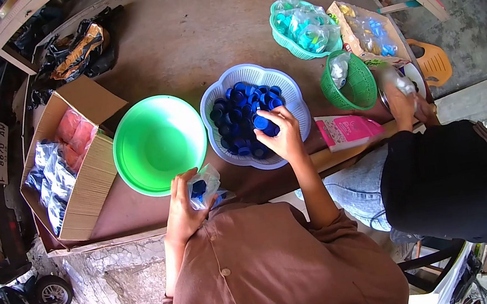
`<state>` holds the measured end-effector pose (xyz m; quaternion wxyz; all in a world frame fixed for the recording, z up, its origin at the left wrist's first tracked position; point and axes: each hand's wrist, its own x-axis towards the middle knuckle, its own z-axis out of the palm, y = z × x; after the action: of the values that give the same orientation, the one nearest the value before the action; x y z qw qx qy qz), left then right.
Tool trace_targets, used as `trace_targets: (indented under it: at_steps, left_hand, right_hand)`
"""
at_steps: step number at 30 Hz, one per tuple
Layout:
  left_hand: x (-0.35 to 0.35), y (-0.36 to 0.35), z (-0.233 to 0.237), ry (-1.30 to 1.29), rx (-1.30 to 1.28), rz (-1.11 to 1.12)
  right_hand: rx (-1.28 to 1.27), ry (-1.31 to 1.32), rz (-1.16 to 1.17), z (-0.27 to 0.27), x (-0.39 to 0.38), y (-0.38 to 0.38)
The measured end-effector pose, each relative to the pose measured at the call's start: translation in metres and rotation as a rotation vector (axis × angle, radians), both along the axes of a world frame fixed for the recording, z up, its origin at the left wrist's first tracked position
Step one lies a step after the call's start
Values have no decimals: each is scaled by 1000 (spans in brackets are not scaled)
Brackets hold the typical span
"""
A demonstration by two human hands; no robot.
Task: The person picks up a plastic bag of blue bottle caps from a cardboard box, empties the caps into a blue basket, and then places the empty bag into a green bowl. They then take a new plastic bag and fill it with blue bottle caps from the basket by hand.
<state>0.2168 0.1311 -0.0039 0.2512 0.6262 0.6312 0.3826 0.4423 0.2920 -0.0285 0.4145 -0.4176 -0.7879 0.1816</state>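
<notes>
A white scalloped basket holds many dark blue caps. Over its right side, my right hand pinches a blue cap between thumb and fingers. My left hand grips a clear plastic bag with blue pieces inside, near the table's front edge and just below the green basin. That basin stands left of the basket, with nothing seen in it.
At left is a cardboard box of bagged red and blue items; black plastic lies behind. To the right are a teal basket, a tray, a green basket, a pink packet and a co-worker.
</notes>
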Motion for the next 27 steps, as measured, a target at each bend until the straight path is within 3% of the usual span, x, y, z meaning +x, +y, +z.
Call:
trace_targets:
  at_steps: [5,9,11,13,15,17,19,23,27]
  left_hand:
    - [1,-1,-2,-18,-11,12]
    - [0,0,-1,-46,-7,-10]
    - [-1,0,-6,-55,-11,-19]
    - [-2,1,-6,-59,-11,-23]
    - [-1,0,-2,-20,-6,3]
    - [-1,0,-2,4,7,6]
    - [-1,0,-3,-13,-4,3]
    - [0,0,2,15,-5,3]
    - [0,-1,2,-33,-15,18]
  right_hand:
    - [-190,340,92,42,-36,-41]
    - [-280,42,555,47,-63,-76]
    - [-106,-83,619,33,-77,-85]
    - [45,-98,592,33,-77,-84]
    - [-153,111,516,29,-67,-62]
    - [-191,20,181,4,-45,-26]
    - [-15,-310,-70,-31,-16,9]
    - [-72,-669,-135,-50,2,26]
    - [-42,-646,-144,-64,4,28]
